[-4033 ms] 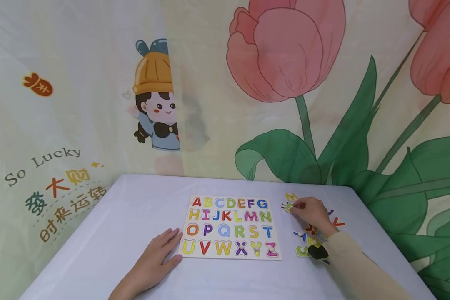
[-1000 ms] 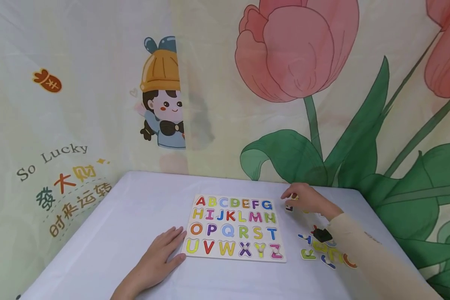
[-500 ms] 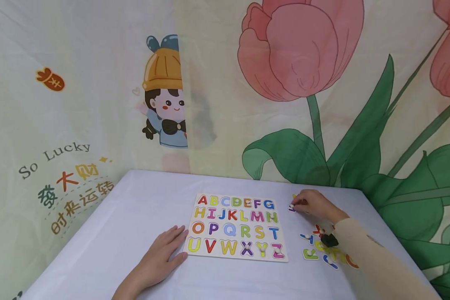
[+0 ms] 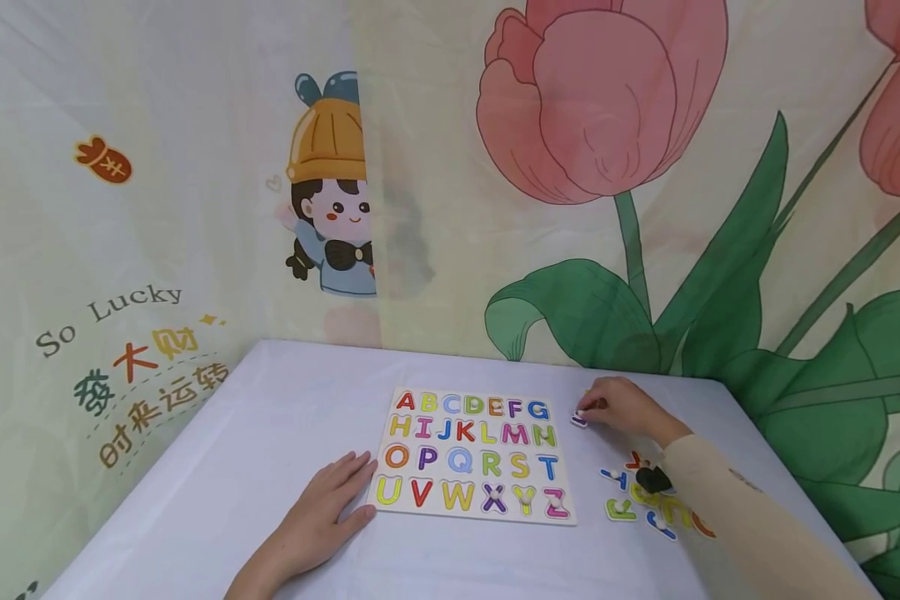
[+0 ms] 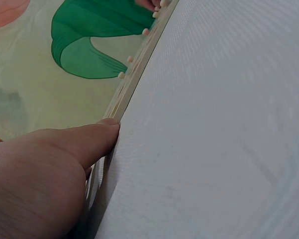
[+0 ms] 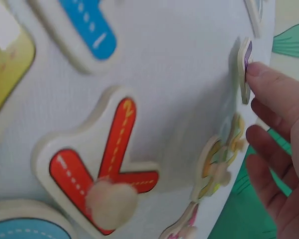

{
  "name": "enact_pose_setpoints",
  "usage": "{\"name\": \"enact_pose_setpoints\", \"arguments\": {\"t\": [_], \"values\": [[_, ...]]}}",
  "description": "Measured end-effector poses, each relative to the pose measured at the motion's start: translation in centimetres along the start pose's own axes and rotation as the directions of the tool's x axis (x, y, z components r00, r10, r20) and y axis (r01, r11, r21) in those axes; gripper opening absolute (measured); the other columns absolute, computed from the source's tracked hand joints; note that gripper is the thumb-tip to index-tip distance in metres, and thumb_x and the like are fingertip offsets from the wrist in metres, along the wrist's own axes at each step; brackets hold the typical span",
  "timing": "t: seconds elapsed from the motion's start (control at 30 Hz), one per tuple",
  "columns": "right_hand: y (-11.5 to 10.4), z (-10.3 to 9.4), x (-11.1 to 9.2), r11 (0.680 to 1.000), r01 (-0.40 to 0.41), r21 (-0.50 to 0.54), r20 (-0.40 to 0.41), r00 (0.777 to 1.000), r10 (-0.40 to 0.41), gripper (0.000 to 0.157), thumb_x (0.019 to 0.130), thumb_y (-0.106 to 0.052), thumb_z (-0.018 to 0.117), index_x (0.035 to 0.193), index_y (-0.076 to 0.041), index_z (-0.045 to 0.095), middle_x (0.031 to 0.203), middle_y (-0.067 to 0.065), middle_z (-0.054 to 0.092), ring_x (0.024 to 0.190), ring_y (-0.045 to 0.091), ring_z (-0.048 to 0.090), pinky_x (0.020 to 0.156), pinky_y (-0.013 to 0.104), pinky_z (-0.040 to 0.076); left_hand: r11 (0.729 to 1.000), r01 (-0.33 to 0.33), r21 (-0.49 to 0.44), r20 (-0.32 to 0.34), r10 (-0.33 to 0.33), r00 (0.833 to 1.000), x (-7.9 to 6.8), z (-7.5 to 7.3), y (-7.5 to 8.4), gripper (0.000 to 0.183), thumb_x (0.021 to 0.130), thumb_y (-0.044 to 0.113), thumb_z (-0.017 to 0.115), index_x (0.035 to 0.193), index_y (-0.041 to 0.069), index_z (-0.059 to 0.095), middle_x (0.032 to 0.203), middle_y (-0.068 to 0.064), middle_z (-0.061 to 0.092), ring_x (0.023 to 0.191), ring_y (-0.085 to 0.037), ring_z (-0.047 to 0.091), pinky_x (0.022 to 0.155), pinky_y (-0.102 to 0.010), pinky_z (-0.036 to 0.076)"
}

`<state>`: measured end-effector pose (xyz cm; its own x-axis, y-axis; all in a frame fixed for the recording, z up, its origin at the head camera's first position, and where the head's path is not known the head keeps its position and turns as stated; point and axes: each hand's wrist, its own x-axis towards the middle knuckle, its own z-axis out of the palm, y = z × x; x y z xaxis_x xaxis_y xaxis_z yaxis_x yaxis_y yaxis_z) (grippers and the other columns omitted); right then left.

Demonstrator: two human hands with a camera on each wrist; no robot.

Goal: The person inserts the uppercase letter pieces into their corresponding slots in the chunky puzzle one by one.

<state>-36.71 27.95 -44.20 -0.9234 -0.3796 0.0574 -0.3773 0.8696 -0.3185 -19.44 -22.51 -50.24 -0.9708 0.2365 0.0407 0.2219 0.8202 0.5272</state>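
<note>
The cloth backdrop [image 4: 420,125] takes up most of the head view, with huge pink tulips [image 4: 600,100] on its right side. In front of it there's a white-covered tabletop [image 4: 307,400], and the letter board [image 4: 476,514] lies flat near the middle, A to Z in four rows. The left hand [image 4: 315,517] is pretty relaxed, fairly straight fingers touching the board's left edge. The right hand [image 4: 633,412] is narrowed to a pinch, off past the board's upper right corner. Loose letters are bunched nearer the camera, right of the board: a green one [image 4: 620,510], a blue one [image 4: 661,525] and a red one [image 4: 633,461]. Then the purple letter [image 4: 579,420], held in that pinch just beside the board; can't tell if it's touching the cloth.
</note>
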Motion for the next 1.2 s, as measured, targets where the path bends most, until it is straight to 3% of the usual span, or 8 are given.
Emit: {"name": "enact_pose_setpoints", "arguments": {"t": [0.27, 0.5, 0.67, 0.83, 0.97, 1.07, 1.2], "values": [[-2.4, 0.6, -1.0, 0.991, -0.121, 0.057, -0.031, 0.992, 0.123, 0.008, 0.092, -0.021, 0.086, 0.097, -0.014, 0.084, 0.089, -0.003, 0.07, 0.083, 0.018, 0.059, 0.072, 0.03, 0.054, 1.0, 0.014, 0.004, 0.0, -0.014, 1.0, 0.0, 0.1, 0.0, 0.069, 0.102, 0.053, 0.066, 0.163, 0.028, 0.045, 0.172, 0.005, 0.036, 0.162, -0.03, 0.023, 0.127, -0.064, 0.027], [-3.6, 1.8, -1.9, 0.958, -0.261, 0.12, -0.115, 0.955, 0.274, 0.019, 0.092, -0.027, 0.085, 0.096, -0.008, 0.082, 0.085, 0.002, 0.069, 0.079, 0.02, 0.06, 0.066, 0.032, 0.054, 1.0, 0.011, 0.005, -0.002, -0.011, 1.0, -0.1, 0.0, 0.2, 0.068, 0.102, 0.051, 0.067, 0.163, 0.027, 0.047, 0.171, 0.005, 0.037, 0.162, -0.03, 0.024, 0.127, -0.064, 0.027], [-4.0, 2.4, -2.2, 0.946, -0.305, 0.107, -0.118, 0.941, 0.317, 0.023, 0.092, -0.03, 0.085, 0.099, -0.008, 0.081, 0.089, 0.002, 0.071, 0.083, 0.021, 0.061, 0.073, 0.038, 0.057, 1.0, 0.011, 0.007, -0.006, -0.011, 1.0, -0.1, 0.0, 0.3, 0.067, 0.102, 0.048, 0.068, 0.162, 0.026, 0.047, 0.171, 0.004, 0.038, 0.162, -0.03, 0.025, 0.127, -0.063, 0.027], [-3.8, 2.3, -2.2, 0.954, -0.279, 0.108, -0.104, 0.951, 0.29, 0.021, 0.091, -0.028, 0.085, 0.1, -0.009, 0.081, 0.089, 0.003, 0.069, 0.084, 0.021, 0.06, 0.073, 0.036, 0.056, 1.0, 0.01, 0.009, -0.007, -0.01, 1.0, 0.0, 0.1, 0.2, 0.068, 0.102, 0.05, 0.067, 0.162, 0.027, 0.047, 0.171, 0.005, 0.037, 0.162, -0.03, 0.025, 0.127, -0.063, 0.027], [-3.3, 1.8, -2.0, 0.967, -0.219, 0.127, -0.061, 0.972, 0.228, 0.017, 0.092, -0.022, 0.085, 0.101, -0.009, 0.082, 0.093, 0.002, 0.07, 0.084, 0.02, 0.059, 0.071, 0.032, 0.056, 1.0, 0.0, 0.002, -0.009, 0.0, 1.0, 0.0, 0.2, 0.0, 0.068, 0.102, 0.051, 0.067, 0.163, 0.026, 0.047, 0.171, 0.005, 0.037, 0.162, -0.03, 0.025, 0.127, -0.064, 0.027], [-3.0, 1.3, -1.8, 0.983, -0.144, 0.114, -0.023, 0.989, 0.147, 0.015, 0.091, -0.018, 0.085, 0.104, -0.011, 0.083, 0.098, 0.0, 0.071, 0.087, 0.018, 0.06, 0.073, 0.031, 0.057, 1.0, -0.001, 0.004, -0.009, 0.001, 1.0, -0.1, 0.2, 0.0, 0.068, 0.103, 0.052, 0.066, 0.163, 0.027, 0.047, 0.171, 0.005, 0.037, 0.162, -0.03, 0.024, 0.127, -0.063, 0.027], [-2.8, 0.1, -1.3, 1.0, -0.013, 0.012, 0.024, 1.0, 0.013, 0.015, 0.092, -0.015, 0.084, 0.107, -0.015, 0.084, 0.101, -0.003, 0.07, 0.095, 0.018, 0.063, 0.082, 0.035, 0.06, 1.0, 0.004, 0.012, -0.01, -0.004, 1.0, -0.1, 0.2, 0.0, 0.068, 0.102, 0.052, 0.066, 0.163, 0.028, 0.046, 0.171, 0.006, 0.037, 0.162, -0.029, 0.025, 0.127, -0.063, 0.027]]}}
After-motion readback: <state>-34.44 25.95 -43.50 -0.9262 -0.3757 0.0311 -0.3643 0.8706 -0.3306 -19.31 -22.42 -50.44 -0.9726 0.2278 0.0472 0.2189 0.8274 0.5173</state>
